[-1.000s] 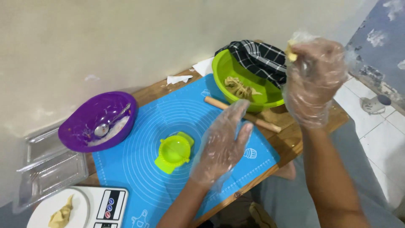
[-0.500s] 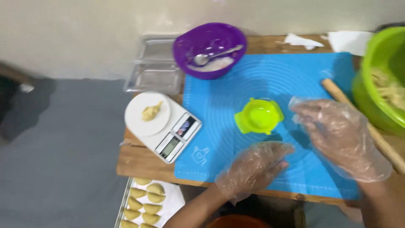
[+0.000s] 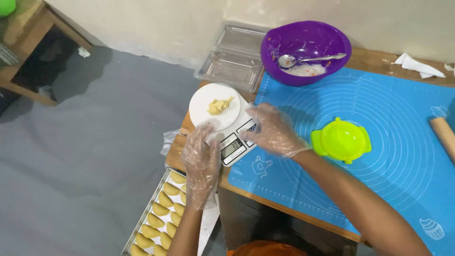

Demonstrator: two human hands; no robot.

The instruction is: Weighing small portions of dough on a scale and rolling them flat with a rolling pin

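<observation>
A white kitchen scale (image 3: 222,123) sits at the left corner of the wooden table, with a small lump of pale dough (image 3: 220,106) on its round plate. My left hand (image 3: 201,159), in a clear plastic glove, rests at the scale's near left edge with fingers apart. My right hand (image 3: 271,130), also gloved, lies on the scale's right side beside its display, fingers spread, holding nothing. A lime green dumpling press (image 3: 342,140) lies shut on the blue silicone mat (image 3: 379,109), to the right of my right hand.
A purple bowl (image 3: 305,50) with a spoon (image 3: 303,59) stands at the mat's far edge, beside empty clear plastic trays (image 3: 234,57). A rolling pin (image 3: 444,135) shows at right. A metal tray of several folded pastries (image 3: 159,215) lies on the grey floor below the table.
The view has swung left. Both hands left the mat near the green press and went to the scale at the table's corner. The bit of dough in my raised right hand is gone.
</observation>
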